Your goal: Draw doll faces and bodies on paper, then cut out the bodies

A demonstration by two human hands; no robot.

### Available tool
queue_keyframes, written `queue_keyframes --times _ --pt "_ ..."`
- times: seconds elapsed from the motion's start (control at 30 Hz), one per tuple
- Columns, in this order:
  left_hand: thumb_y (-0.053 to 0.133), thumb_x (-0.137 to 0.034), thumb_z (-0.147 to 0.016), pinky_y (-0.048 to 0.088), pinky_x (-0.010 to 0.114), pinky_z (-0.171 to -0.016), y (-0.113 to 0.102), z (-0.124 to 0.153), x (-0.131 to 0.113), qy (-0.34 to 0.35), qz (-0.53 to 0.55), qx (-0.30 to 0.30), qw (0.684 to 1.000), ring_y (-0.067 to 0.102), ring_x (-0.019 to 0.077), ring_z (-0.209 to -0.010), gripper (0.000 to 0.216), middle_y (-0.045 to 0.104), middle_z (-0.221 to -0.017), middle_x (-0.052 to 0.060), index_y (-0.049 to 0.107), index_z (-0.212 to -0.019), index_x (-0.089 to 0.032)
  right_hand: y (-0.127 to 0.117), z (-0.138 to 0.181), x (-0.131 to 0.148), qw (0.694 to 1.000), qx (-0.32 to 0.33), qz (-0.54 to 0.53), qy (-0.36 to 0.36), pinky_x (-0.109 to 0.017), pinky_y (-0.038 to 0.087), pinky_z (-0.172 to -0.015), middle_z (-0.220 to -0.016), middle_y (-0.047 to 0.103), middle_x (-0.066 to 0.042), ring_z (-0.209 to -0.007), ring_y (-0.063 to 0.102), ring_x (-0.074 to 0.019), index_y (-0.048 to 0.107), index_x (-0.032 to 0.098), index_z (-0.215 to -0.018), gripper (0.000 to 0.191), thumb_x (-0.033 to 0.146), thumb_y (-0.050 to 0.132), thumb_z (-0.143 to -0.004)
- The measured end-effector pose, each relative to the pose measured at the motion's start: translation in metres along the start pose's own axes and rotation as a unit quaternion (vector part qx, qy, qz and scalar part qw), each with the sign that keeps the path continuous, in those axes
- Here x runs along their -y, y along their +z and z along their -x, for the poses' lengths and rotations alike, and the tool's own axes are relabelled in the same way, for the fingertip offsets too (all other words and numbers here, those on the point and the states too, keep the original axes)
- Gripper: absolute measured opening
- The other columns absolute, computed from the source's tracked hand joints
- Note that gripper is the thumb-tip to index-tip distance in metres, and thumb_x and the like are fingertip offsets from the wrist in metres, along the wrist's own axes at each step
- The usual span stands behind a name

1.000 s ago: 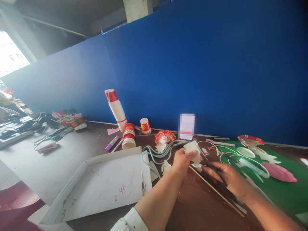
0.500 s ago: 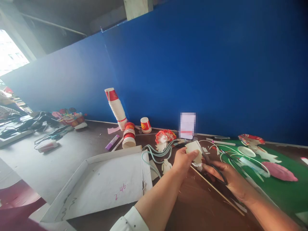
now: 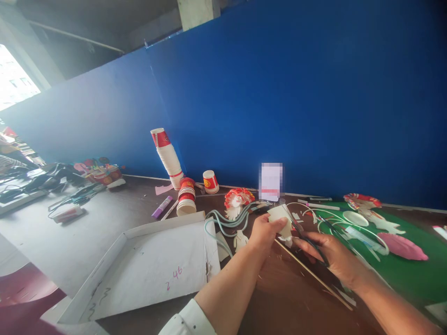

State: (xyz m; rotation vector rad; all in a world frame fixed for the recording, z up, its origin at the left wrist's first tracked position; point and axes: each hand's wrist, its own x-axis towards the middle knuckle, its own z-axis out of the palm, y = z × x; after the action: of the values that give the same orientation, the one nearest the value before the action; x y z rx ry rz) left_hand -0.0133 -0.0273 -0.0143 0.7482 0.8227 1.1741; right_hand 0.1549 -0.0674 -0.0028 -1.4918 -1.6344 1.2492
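My left hand (image 3: 263,231) pinches a small cream piece of paper (image 3: 279,217) between thumb and fingers, held just above the brown table (image 3: 289,298). My right hand (image 3: 331,258) grips dark scissors (image 3: 303,232), their blades pointing up-left and meeting the paper's right edge. A thin wooden stick (image 3: 310,273) lies on the table under both hands.
A shallow white cardboard tray (image 3: 146,267) lies to the left. Stacked red-and-white paper cups (image 3: 167,157), a purple glue stick (image 3: 162,207), pale green strips (image 3: 223,222) and paper cut-outs sit behind. A green mat (image 3: 401,270) with a pink shape (image 3: 401,245) lies right. A blue partition backs the table.
Almost nothing differs; the view drifted slightly and both hands stay at the paper with the scissors at its edge.
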Motion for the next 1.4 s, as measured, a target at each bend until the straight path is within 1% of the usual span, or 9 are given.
queue_keyframes --times 0.27,0.5,0.67,0.8,0.93,1.03,1.13,1.3,1.4 --pt "0.09 -0.043 -0.05 0.048 0.03 -0.061 -0.003 -0.003 0.0 -0.01 -0.016 0.005 1.0 0.062 0.0182 -0.061 0.053 0.07 -0.074 0.01 0.073 -0.086 -0.008 -0.002 -0.004 -0.003 0.999 0.013 -0.028 0.022 -0.026 0.033 -0.05 -0.056 0.056 0.002 -0.055 0.046 -0.0141 0.079 0.019 -0.106 0.056 0.061 0.074 -0.069" --pt "0.091 -0.045 -0.046 0.048 0.03 -0.062 -0.001 -0.001 -0.003 -0.011 -0.003 0.006 1.0 0.061 0.0171 -0.061 0.056 0.07 -0.072 0.009 0.073 -0.084 -0.008 -0.002 -0.003 -0.002 1.0 0.006 -0.009 0.023 -0.026 0.034 -0.049 -0.054 0.057 0.002 -0.054 0.046 -0.0147 0.08 0.021 -0.102 0.051 0.059 0.075 -0.068" --pt "0.091 -0.046 -0.047 0.046 0.03 -0.061 -0.001 0.0 -0.003 -0.016 -0.009 0.002 1.0 0.06 0.017 -0.06 0.056 0.07 -0.074 0.01 0.072 -0.083 -0.008 -0.002 -0.002 -0.001 1.0 0.01 -0.008 0.0 -0.026 0.037 -0.05 -0.058 0.061 0.001 -0.056 0.049 -0.0155 0.081 0.021 -0.101 0.049 0.058 0.074 -0.069" --pt "0.091 -0.046 -0.046 0.046 0.029 -0.063 -0.001 -0.001 -0.002 -0.011 -0.003 0.004 1.0 0.061 0.0171 -0.062 0.055 0.07 -0.073 0.01 0.072 -0.082 -0.009 -0.002 -0.003 -0.001 1.0 -0.008 -0.009 -0.006 -0.026 0.037 -0.049 -0.054 0.058 0.002 -0.053 0.048 -0.0148 0.081 0.021 -0.1 0.048 0.056 0.075 -0.068" --pt "0.091 -0.046 -0.047 0.047 0.031 -0.063 -0.002 -0.002 -0.001 -0.015 -0.004 0.003 1.0 0.06 0.0177 -0.062 0.056 0.069 -0.074 0.009 0.072 -0.085 -0.01 0.0 -0.002 0.001 1.0 -0.007 0.009 -0.002 -0.026 0.036 -0.048 -0.053 0.058 0.002 -0.053 0.047 -0.0153 0.081 0.024 -0.097 0.046 0.059 0.074 -0.068" --pt "0.091 -0.043 -0.047 0.046 0.03 -0.062 -0.002 -0.002 -0.001 -0.008 -0.007 0.002 1.0 0.06 0.0168 -0.061 0.055 0.069 -0.075 0.008 0.071 -0.087 -0.011 0.002 -0.001 0.005 1.0 -0.011 0.012 0.007 -0.027 0.037 -0.049 -0.053 0.057 0.001 -0.054 0.048 -0.0161 0.081 0.023 -0.094 0.047 0.061 0.071 -0.068" --pt "0.09 -0.037 -0.049 0.046 0.029 -0.061 0.0 -0.002 -0.002 -0.005 -0.005 0.022 1.0 0.059 0.0156 -0.061 0.051 0.069 -0.077 0.007 0.069 -0.088 -0.012 0.001 -0.001 0.006 1.0 -0.022 -0.007 -0.001 -0.027 0.037 -0.051 -0.054 0.056 0.001 -0.056 0.047 -0.0157 0.081 0.02 -0.092 0.048 0.061 0.072 -0.067" --pt "0.085 -0.026 -0.052 0.047 0.028 -0.064 -0.001 -0.002 0.001 0.0 -0.007 0.035 0.999 0.06 0.0161 -0.065 0.046 0.07 -0.079 0.007 0.068 -0.092 -0.012 0.0 -0.004 -0.002 0.999 -0.029 -0.026 -0.006 -0.027 0.036 -0.053 -0.057 0.054 0.002 -0.058 0.044 -0.0145 0.08 0.018 -0.092 0.046 0.057 0.075 -0.067" --pt "0.084 -0.024 -0.054 0.047 0.029 -0.065 -0.002 -0.004 0.003 0.005 -0.009 0.039 0.999 0.06 0.0161 -0.066 0.044 0.069 -0.077 0.006 0.068 -0.093 -0.013 0.001 -0.004 -0.005 0.999 -0.026 -0.03 -0.005 -0.026 0.035 -0.053 -0.058 0.055 0.002 -0.058 0.045 -0.0145 0.079 0.02 -0.094 0.045 0.055 0.076 -0.067"
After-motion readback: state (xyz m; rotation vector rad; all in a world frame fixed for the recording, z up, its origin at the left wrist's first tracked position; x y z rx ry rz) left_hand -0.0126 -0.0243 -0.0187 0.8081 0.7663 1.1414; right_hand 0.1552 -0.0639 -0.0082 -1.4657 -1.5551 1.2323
